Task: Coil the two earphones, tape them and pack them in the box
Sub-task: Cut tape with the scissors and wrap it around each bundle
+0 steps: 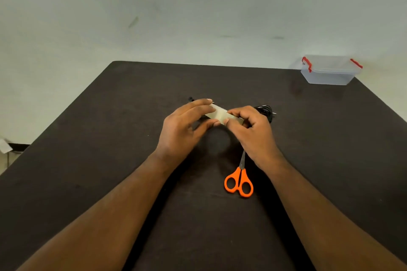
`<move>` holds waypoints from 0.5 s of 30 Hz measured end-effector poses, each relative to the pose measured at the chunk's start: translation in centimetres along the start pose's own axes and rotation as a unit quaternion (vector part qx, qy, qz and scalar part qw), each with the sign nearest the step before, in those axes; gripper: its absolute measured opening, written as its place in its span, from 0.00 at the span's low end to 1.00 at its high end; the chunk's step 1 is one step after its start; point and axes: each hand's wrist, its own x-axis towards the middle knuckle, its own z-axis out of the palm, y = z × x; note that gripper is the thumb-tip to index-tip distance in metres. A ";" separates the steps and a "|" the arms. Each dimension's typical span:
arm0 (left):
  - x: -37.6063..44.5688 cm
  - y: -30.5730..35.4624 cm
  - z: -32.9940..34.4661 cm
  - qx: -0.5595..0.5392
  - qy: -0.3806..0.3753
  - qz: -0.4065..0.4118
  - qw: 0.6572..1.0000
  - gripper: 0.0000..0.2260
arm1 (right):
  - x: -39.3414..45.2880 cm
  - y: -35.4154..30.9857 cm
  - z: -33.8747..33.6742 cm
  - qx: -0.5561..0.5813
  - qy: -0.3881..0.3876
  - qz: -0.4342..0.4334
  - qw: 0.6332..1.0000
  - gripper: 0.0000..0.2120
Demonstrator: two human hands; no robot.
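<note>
Both hands hold a pale, translucent tape roll (217, 114) above the middle of the dark table (110, 138). My left hand (182, 130) grips the roll between thumb and fingers, and my right hand (253, 130) pinches the tape's free end. Behind my right hand lies a coiled black earphone (265, 110) with its plug pointing right. A bit of a second black earphone (191, 99) shows behind my left fingers; most of it is hidden. The clear plastic box (328, 72) with red clips stands at the far right corner.
Orange-handled scissors (239, 182) lie shut on the table just below my right wrist, blades pointing away from me. The table's far edge meets a pale wall. A scrap of paper (4, 145) sits off the table's left side.
</note>
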 end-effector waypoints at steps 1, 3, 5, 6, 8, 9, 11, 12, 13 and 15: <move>0.0 0.1 0.0 -0.004 -0.002 -0.004 1.000 0.11 | 0.1 0.1 0.1 -0.006 0.004 -0.004 1.000 0.06; 0.1 0.2 0.1 -0.001 -0.004 -0.008 1.000 0.10 | 0.1 0.3 0.2 -0.022 0.018 -0.017 0.999 0.05; 0.1 0.1 0.0 0.017 -0.006 -0.007 1.000 0.09 | 0.1 0.4 0.3 -0.053 0.030 -0.038 0.997 0.07; 0.0 0.1 0.0 0.028 -0.008 -0.003 1.000 0.09 | 0.1 0.5 0.3 -0.070 0.033 -0.048 0.996 0.09; 0.0 0.0 0.0 0.052 -0.012 0.012 0.999 0.08 | 0.1 0.7 0.4 -0.082 0.038 -0.057 0.994 0.12; 0.0 0.0 0.0 0.063 -0.013 0.021 0.998 0.08 | 0.1 0.7 0.4 -0.080 0.040 -0.060 0.994 0.12; 0.1 0.0 0.0 0.080 -0.020 0.040 0.996 0.07 | 0.1 0.9 0.3 -0.075 0.045 -0.066 0.994 0.13; 0.1 0.0 0.0 0.087 -0.026 0.050 0.995 0.07 | 0.1 1.0 0.3 -0.076 0.046 -0.067 0.994 0.14; 0.1 0.0 0.1 0.092 -0.030 0.060 0.993 0.07 | 0.1 1.0 0.3 -0.081 0.048 -0.069 0.993 0.16; 0.1 0.0 0.2 0.104 -0.036 0.076 0.991 0.06 | 0.2 1.1 0.3 -0.100 0.051 -0.074 0.991 0.19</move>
